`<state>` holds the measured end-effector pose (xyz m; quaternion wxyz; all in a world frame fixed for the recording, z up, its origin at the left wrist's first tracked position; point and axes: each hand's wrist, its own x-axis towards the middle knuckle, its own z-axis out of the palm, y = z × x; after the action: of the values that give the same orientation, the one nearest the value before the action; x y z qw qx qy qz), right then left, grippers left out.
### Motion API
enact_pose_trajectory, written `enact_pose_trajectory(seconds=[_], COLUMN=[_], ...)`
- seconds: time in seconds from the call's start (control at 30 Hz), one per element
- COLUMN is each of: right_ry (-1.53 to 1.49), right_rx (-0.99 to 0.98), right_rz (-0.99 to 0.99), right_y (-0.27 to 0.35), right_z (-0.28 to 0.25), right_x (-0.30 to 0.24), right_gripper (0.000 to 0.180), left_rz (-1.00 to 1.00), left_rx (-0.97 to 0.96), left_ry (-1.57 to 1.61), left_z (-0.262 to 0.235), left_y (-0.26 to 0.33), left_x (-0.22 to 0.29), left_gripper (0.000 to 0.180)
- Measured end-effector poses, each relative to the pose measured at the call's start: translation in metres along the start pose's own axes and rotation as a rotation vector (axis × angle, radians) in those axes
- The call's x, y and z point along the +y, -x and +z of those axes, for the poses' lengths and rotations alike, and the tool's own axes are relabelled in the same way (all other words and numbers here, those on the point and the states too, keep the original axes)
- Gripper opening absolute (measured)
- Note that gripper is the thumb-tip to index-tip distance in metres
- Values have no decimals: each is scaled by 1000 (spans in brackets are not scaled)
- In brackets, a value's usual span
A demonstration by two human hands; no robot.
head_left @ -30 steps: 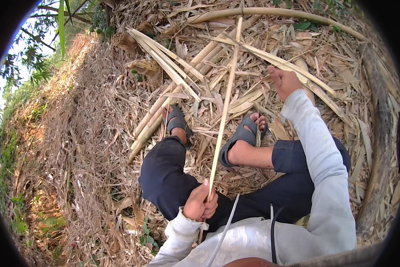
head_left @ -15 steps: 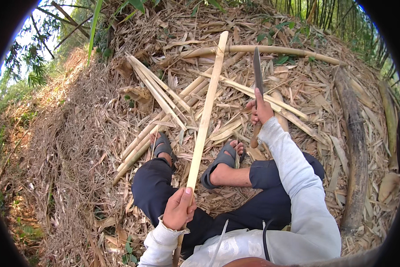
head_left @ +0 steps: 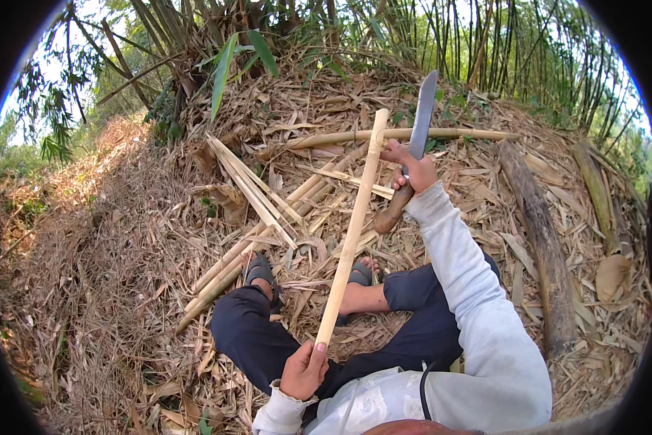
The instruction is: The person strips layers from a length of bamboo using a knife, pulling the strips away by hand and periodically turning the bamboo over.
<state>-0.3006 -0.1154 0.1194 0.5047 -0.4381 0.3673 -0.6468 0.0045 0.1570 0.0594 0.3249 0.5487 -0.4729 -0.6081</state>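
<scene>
A long pale bamboo strip (head_left: 356, 225) slants up and away from me, its near end gripped by my left hand (head_left: 304, 370) close to my lap. In my right hand (head_left: 415, 171) is a machete (head_left: 424, 112), its blade pointing up and away and its brown wooden handle running below the palm. Fingers of that hand reach toward the strip's far part, close beside it; whether they touch it I cannot tell. Split bamboo pieces (head_left: 250, 185) lie in a fan on the ground left of the strip.
Bamboo poles (head_left: 221, 272) lie diagonally by my sandalled feet, and another pole (head_left: 442, 133) crosses behind the strip. A dark weathered log (head_left: 540, 239) rests at the right. Dry leaves (head_left: 137, 290) cover the slope; bamboo stems (head_left: 514, 51) stand at the back.
My right hand, with the machete, has moved up and left toward the strip's far part. The strip's far end sits lower and further right. The view has tilted up.
</scene>
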Motion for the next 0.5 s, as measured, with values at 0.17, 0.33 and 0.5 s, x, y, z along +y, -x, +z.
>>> enact_pose_trajectory(seconds=[0.17, 0.33, 0.5], right_ry=[6, 45, 394], right_rx=[-57, -163, -141], right_rz=[-25, -23, -88], right_y=[7, 12, 37], right_z=[29, 59, 92], right_x=[-20, -49, -94], right_gripper=[35, 32, 36], left_rz=[70, 131, 467], left_rx=[-104, -153, -163], left_ry=[47, -62, -234], left_z=[-15, -36, -47], left_y=[19, 24, -7], left_x=[-16, -23, 39], left_gripper=[32, 25, 43])
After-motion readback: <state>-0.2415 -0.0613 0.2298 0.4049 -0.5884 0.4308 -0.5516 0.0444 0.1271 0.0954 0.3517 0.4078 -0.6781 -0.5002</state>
